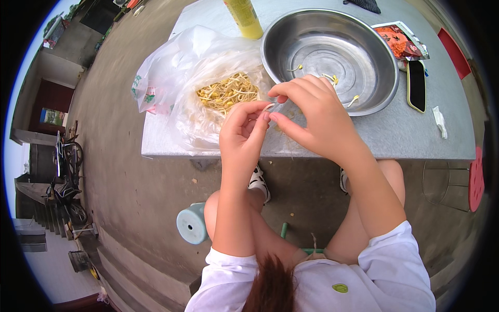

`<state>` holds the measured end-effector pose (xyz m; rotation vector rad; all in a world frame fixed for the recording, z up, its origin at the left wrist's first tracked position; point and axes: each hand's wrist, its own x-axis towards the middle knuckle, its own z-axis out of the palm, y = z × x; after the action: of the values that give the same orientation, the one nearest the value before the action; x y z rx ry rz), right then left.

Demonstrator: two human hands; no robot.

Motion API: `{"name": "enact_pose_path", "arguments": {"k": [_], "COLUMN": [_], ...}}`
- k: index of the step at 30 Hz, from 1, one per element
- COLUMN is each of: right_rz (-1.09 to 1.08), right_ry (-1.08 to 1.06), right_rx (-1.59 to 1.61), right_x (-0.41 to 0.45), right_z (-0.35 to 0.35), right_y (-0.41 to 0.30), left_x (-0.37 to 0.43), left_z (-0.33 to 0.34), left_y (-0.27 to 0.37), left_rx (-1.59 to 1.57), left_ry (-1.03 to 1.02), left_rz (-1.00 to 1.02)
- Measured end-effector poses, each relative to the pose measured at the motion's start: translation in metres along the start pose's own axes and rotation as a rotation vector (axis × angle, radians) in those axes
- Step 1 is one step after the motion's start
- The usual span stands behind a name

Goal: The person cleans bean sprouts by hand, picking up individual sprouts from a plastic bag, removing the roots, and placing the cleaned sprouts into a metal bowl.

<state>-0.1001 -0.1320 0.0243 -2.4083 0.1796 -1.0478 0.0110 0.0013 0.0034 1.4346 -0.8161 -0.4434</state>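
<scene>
Between the thumb and forefinger of my left hand is a pale bean sprout piece. My right hand arches just beside it, thumb and fingers apart, with nothing visible in its grasp. Behind my left hand, soybean sprouts with yellow heads lie heaped in an opened clear plastic bag. A wide stainless steel basin stands beyond my right hand. A few loose sprouts rest on its bottom, some partly hidden by that hand.
On the grey table are a yellow-green bottle, a red-orange packet, a smartphone and a crumpled white tissue. A light blue stool stands left of my legs, a red-seated stool at the right.
</scene>
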Motion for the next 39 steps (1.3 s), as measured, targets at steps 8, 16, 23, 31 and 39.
{"name": "enact_pose_path", "arguments": {"k": [8, 16, 23, 31, 39], "right_rz": [0.019, 0.090, 0.200, 0.186, 0.164], "right_ry": [-0.071, 0.087, 0.185, 0.147, 0.159], "right_rx": [0.113, 0.033, -0.272, -0.136, -0.103], "right_x": [0.000, 0.010, -0.001, 0.002, 0.002], "right_z": [-0.004, -0.020, -0.025, -0.015, -0.015], "right_y": [0.000, 0.006, 0.033, 0.022, 0.017], "left_x": [0.000, 0.012, 0.026, 0.027, 0.017], "left_z": [0.006, -0.021, -0.043, -0.047, -0.039], "left_y": [-0.006, 0.005, -0.015, -0.025, -0.006], "left_rx": [-0.049, 0.628, 0.942, 1.047, 0.677], "left_ry": [-0.073, 0.192, 0.214, 0.233, 0.379], "left_rz": [0.005, 0.295, 0.323, 0.253, 0.222]}}
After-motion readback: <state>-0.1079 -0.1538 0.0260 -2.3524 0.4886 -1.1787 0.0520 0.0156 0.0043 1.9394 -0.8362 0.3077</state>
